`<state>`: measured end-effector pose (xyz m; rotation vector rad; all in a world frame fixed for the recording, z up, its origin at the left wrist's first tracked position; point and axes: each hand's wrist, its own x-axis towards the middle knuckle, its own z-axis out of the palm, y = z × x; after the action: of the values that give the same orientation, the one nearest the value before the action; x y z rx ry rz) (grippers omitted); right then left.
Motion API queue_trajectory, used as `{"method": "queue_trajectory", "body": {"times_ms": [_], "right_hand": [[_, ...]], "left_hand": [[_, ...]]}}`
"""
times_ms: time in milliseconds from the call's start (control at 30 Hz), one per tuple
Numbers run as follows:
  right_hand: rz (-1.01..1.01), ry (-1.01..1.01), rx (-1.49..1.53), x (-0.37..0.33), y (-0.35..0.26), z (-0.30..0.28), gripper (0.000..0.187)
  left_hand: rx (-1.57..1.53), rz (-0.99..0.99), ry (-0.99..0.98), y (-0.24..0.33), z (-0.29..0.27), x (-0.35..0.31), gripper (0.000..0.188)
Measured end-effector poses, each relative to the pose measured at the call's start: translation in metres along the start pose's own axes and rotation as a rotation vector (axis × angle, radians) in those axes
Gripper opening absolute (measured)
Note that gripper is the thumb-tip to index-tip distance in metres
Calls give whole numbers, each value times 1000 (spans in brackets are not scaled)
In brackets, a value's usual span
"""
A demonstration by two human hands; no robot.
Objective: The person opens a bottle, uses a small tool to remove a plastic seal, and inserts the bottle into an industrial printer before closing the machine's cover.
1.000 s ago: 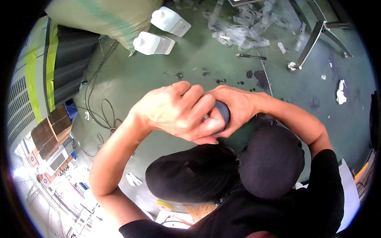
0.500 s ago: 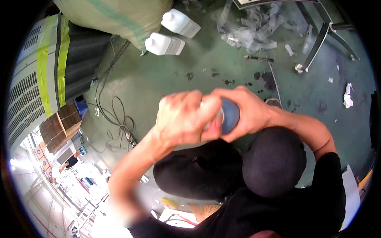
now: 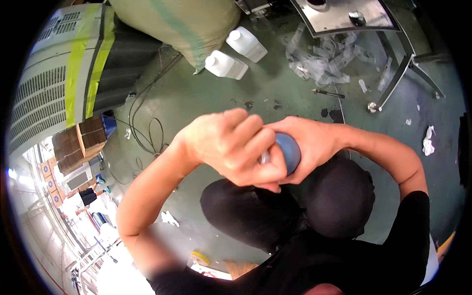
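Note:
In front of my bent knees, my right hand [image 3: 314,146] curls round a blue, rounded, smooth thing [image 3: 291,153], whose kind I cannot make out. My left hand [image 3: 231,145] is closed in a fist against its left side, fingers bent over that end. A small pale, shiny part [image 3: 264,158] shows between the left thumb and fingers. Most of the held thing is hidden by both hands. The two hands meet at chest width, above the green floor.
Two white jugs [image 3: 226,65] stand by a large pale sack [image 3: 196,24]. Crumpled clear plastic strips [image 3: 324,59] and a black pen [image 3: 328,93] lie ahead. A metal-legged table [image 3: 349,22] is at the far right. Cables [image 3: 147,135] coil left, near a grey vented machine [image 3: 42,88].
The whole view has shifted, bringing the tabletop more into sight. My left fist has turned on the end of the blue thing, its wrist swinging outward. The right hand keeps its hold.

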<state>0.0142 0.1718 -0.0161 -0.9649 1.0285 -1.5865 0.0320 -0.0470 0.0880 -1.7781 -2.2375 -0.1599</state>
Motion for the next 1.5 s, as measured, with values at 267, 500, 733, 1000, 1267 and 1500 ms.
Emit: {"method": "queue_trajectory", "body": {"times_ms": [267,500,733,1000,1267,1500], "right_hand": [[16,-173,-287,77,-58,26,63],[56,161,-236,74,-30,55,54],[210,-27,-283,58,-30,57,57],[245,164,-303,68,-45,57,57],[171,139,-349,61,-38,54,56],[166,267,-388,57,-28,57,57]], "left_hand": [[84,-142,-37,20,-75,-54,62],[78,-238,101,31,-54,-74,48],[-73,-333,130,54,-24,-75,43],[-202,-580,114,56,-28,-83,35],[-203,-958,-41,82,-45,-57,32],[-242,-1497,-193,90,-50,-23,37]]}}
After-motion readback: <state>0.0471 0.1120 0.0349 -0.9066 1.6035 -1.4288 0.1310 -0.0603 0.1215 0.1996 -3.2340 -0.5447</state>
